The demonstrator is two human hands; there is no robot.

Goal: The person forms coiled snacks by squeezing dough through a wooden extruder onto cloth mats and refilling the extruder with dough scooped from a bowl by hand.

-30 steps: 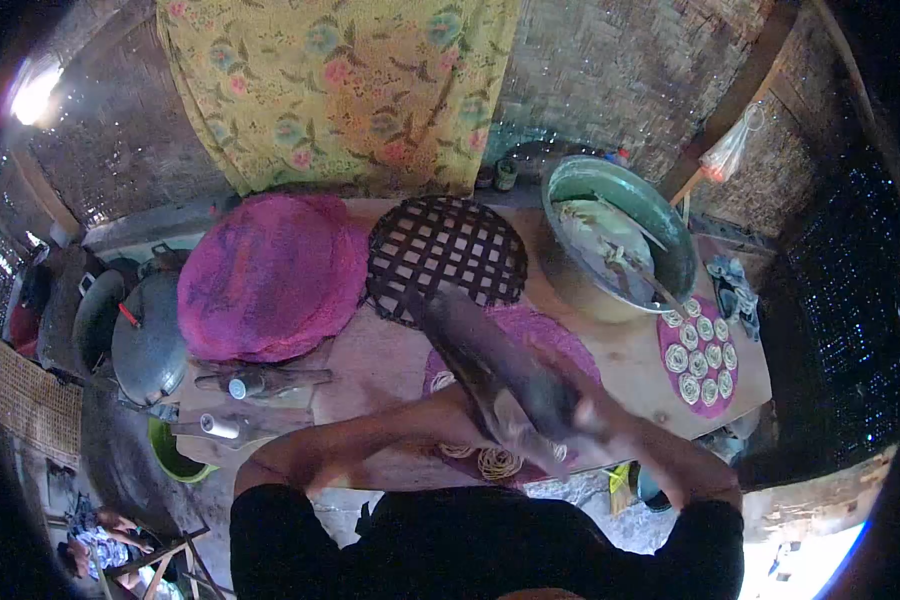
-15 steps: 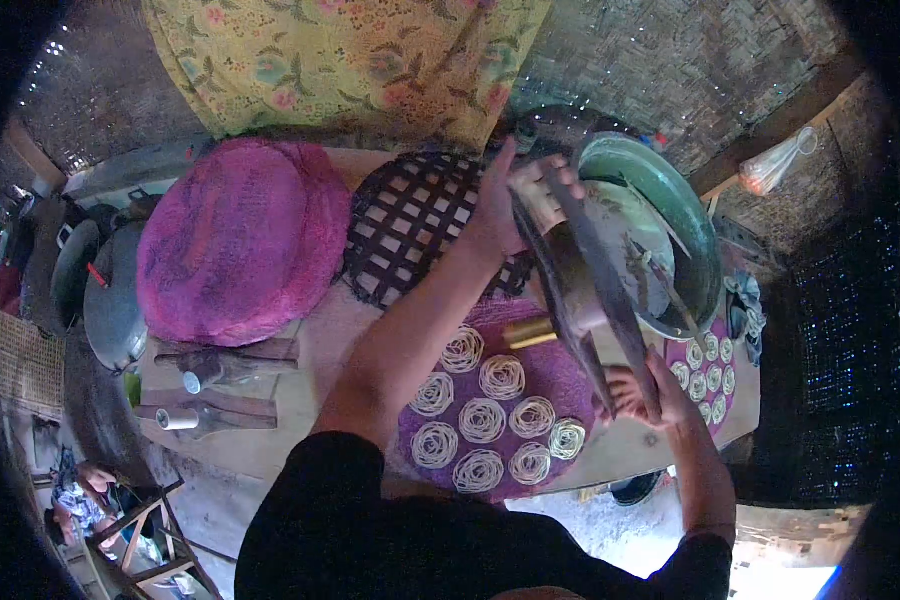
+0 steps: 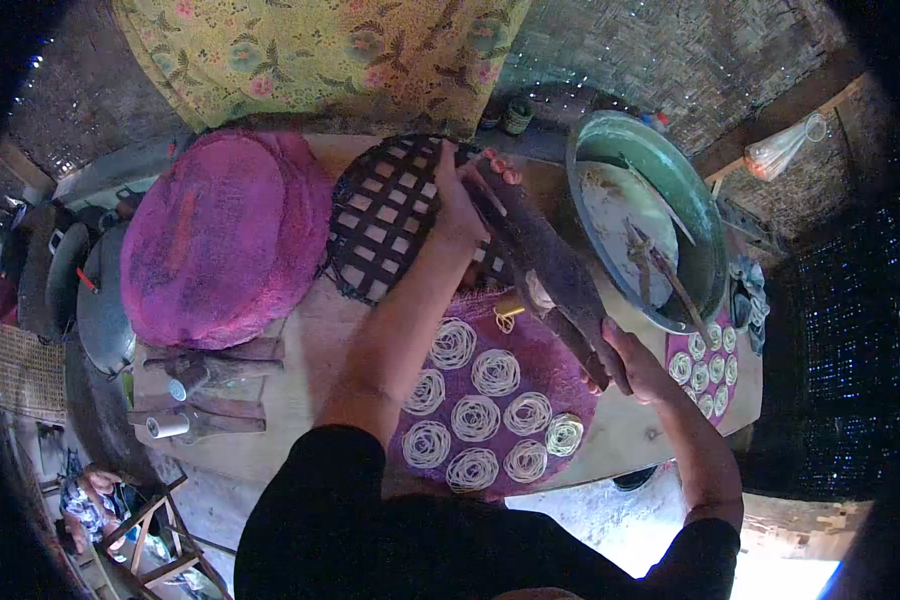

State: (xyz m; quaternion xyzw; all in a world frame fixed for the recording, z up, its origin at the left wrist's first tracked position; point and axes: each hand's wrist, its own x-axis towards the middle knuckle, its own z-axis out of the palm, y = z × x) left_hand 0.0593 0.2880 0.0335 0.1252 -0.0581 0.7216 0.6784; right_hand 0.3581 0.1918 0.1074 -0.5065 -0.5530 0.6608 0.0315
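Note:
A dark wooden hand press [image 3: 550, 260] with two long bars is held slantwise above the table. My left hand [image 3: 460, 200] is closed around its far end, with fingertips showing over the edge. My right hand [image 3: 635, 365] wraps the near end of both bars, which lie close together. A gold tube [image 3: 511, 303] sticks out from the press's left side, and pale strands [image 3: 507, 321] hang from its mouth. Below lies a round purple mat [image 3: 450, 415] bearing several coiled noodle nests [image 3: 476, 418].
A green-walled basin [image 3: 695, 270] holding pale dough and sticks stands at the right. Another nest-covered mat [image 3: 673, 345] is beside it. A black lattice tray [image 3: 370, 225] and stacked pink mats [image 3: 225, 240] lie left. Two more wooden press parts [image 3: 210, 415] rest nearer; a person [image 3: 95, 500] sits lower left.
The press's two bars have come together between my hands, and the press has shifted left. Pale strands now come out of the gold tube.

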